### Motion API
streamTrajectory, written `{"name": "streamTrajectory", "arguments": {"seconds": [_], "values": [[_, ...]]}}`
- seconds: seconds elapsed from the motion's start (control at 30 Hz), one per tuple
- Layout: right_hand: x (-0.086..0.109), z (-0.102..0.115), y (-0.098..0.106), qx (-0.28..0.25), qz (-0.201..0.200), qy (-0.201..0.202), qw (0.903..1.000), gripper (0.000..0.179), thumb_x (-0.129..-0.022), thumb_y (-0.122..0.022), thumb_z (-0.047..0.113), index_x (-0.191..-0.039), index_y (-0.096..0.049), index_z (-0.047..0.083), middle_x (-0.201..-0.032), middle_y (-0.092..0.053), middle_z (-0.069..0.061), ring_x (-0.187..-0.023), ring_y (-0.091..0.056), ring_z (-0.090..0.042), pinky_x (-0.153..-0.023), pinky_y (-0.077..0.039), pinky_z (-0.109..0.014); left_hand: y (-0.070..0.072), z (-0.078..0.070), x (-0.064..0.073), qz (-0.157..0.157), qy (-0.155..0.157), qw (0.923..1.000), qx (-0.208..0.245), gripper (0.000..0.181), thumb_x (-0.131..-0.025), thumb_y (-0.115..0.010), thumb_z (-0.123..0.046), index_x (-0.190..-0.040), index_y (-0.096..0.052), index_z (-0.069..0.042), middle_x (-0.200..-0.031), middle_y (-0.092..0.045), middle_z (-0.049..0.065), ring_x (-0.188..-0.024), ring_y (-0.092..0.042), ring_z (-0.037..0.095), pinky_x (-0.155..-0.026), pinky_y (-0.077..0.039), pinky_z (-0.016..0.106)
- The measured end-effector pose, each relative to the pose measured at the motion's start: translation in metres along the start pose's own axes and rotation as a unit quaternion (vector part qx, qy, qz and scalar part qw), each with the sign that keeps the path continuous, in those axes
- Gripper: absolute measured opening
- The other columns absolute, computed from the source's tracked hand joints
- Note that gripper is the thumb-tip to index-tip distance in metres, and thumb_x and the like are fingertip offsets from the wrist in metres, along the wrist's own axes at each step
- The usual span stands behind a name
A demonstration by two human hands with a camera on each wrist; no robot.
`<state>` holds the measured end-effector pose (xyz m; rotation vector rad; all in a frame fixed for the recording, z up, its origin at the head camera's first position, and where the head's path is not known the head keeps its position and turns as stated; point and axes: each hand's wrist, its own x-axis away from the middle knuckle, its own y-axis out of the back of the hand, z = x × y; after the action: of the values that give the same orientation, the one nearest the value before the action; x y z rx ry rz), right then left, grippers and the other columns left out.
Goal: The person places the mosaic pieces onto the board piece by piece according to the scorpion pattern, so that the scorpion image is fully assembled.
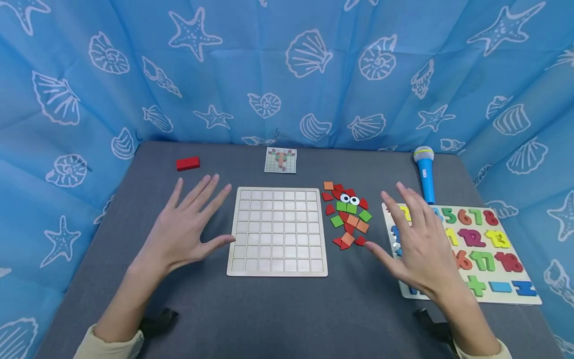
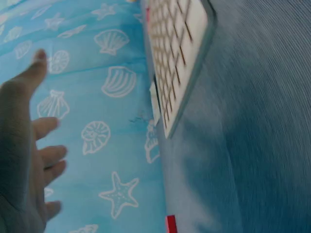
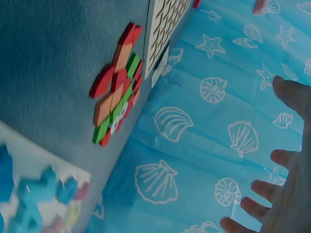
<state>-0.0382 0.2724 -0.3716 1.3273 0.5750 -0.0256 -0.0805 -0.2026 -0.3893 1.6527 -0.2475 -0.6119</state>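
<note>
Hands: left hand (image 1: 185, 229), right hand (image 1: 421, 245); fingers spread, both empty.
Gridded board (image 1: 267, 228), flat on table (image 1: 278, 319) between them: probably light, stiff; grip opposite rims; near-square, no clear long axis, set square-on. Coloured tiles (image 1: 352, 209), right of board: likely light, hard, smooth; pinch edges; cluster's long axis runs near to far.

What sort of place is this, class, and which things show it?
Probably a play or learning table, perhaps for children: it holds a grid board with coloured tiles beside it, and a number puzzle. Blue seashell-print cloth hangs behind.
</note>
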Motion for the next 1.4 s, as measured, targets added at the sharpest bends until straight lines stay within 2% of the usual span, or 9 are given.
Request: {"name": "streamTrajectory", "arguments": {"seconds": [0.07,0.13,0.27,0.43,0.57,0.7,0.83,1.0,1.4], "values": [[0.001,0.001,-0.005,-0.024,0.013,-0.005,0.9996,0.108,-0.093,-0.027,0.095,-0.168,-0.041,0.018,-0.171,-0.041,-0.021,-0.151,-0.042,-0.048,-0.111,-0.043,-0.078,-0.003,-0.004,-0.002,0.032,0.017,0.9992,0.018,0.1,-0.098,-0.054,-0.082,-0.174,-0.027,-0.023,-0.181,-0.029,0.013,-0.168,-0.031,0.038,-0.136,-0.016,0.07],[0.003,0.002,-0.01,-0.049,0.029,-0.009,0.9983,0.1,-0.095,-0.051,0.086,-0.166,-0.043,0.015,-0.166,-0.047,-0.022,-0.147,-0.047,-0.046,-0.112,-0.044,-0.076,-0.008,-0.007,-0.004,0.062,0.031,0.9969,0.037,0.099,-0.096,-0.068,-0.07,-0.173,-0.03,-0.02,-0.18,-0.03,0.014,-0.167,-0.032,0.038,-0.135,-0.02,0.069],[0.004,0.005,-0.018,-0.097,0.083,-0.037,0.9911,0.088,-0.09,-0.087,0.043,-0.161,-0.048,0.009,-0.15,-0.062,-0.022,-0.134,-0.059,-0.041,-0.106,-0.054,-0.07,-0.019,-0.01,-0.009,0.124,0.048,0.9871,0.089,0.089,-0.1,-0.073,-0.057,-0.17,-0.038,-0.015,-0.177,-0.036,0.017,-0.163,-0.04,0.039,-0.133,-0.026,0.069],[0.002,0.005,-0.029,-0.142,0.16,-0.077,0.9739,0.066,-0.091,-0.089,0.022,-0.147,-0.061,0.003,-0.128,-0.076,-0.019,-0.113,-0.072,-0.035,-0.096,-0.063,-0.062,-0.03,-0.009,-0.013,0.227,0.102,0.9531,0.172,0.081,-0.103,-0.072,-0.046,-0.169,-0.04,-0.012,-0.176,-0.036,0.021,-0.16,-0.041,0.048,-0.125,-0.034,0.076],[0.0,0.0,-0.04,-0.149,0.184,-0.077,0.9685,0.042,-0.092,-0.088,0.016,-0.129,-0.073,0.0,-0.116,-0.08,-0.015,-0.1,-0.075,-0.028,-0.092,-0.065,-0.055,-0.036,-0.006,-0.015,0.275,0.142,0.928,0.207,0.092,-0.1,-0.076,-0.048,-0.173,-0.031,-0.014,-0.18,-0.027,0.021,-0.165,-0.031,0.049,-0.121,-0.033,0.082],[0.0,-0.006,-0.048,-0.13,0.188,-0.068,0.9711,0.034,-0.089,-0.09,0.014,-0.116,-0.077,0.0,-0.103,-0.078,-0.012,-0.088,-0.069,-0.02,-0.083,-0.065,-0.046,-0.038,-0.004,-0.018,0.291,0.149,0.9177,0.226,0.104,-0.093,-0.083,-0.053,-0.174,-0.027,-0.018,-0.182,-0.02,0.021,-0.168,-0.021,0.049,-0.12,-0.028,0.087],[-0.001,-0.011,-0.053,-0.115,0.19,-0.057,0.9734,0.032,-0.086,-0.092,0.013,-0.111,-0.079,-0.002,-0.096,-0.075,-0.011,-0.081,-0.064,-0.016,-0.074,-0.061,-0.037,-0.04,-0.003,-0.018,0.299,0.145,0.9144,0.231,0.106,-0.091,-0.087,-0.049,-0.173,-0.028,-0.017,-0.182,-0.018,0.022,-0.169,-0.015,0.049,-0.128,-0.021,0.08],[-0.003,-0.012,-0.058,-0.115,0.197,-0.061,0.9718,0.029,-0.086,-0.092,0.014,-0.108,-0.079,0.0,-0.094,-0.074,-0.01,-0.08,-0.064,-0.015,-0.073,-0.061,-0.035,-0.042,-0.001,-0.016,0.294,0.138,0.9134,0.246,0.107,-0.09,-0.089,-0.044,-0.173,-0.029,-0.015,-0.182,-0.017,0.023,-0.17,-0.012,0.048,-0.134,-0.014,0.074],[-0.004,-0.011,-0.059,-0.127,0.2,-0.06,0.9697,0.027,-0.087,-0.089,0.005,-0.107,-0.071,0.004,-0.091,-0.074,-0.005,-0.075,-0.06,-0.01,-0.07,-0.061,-0.031,-0.064,0.014,-0.007,0.251,0.103,0.9132,0.304,0.114,-0.083,-0.091,-0.056,-0.173,-0.03,-0.021,-0.182,-0.017,0.022,-0.17,-0.007,0.048,-0.128,-0.008,0.081]]}}
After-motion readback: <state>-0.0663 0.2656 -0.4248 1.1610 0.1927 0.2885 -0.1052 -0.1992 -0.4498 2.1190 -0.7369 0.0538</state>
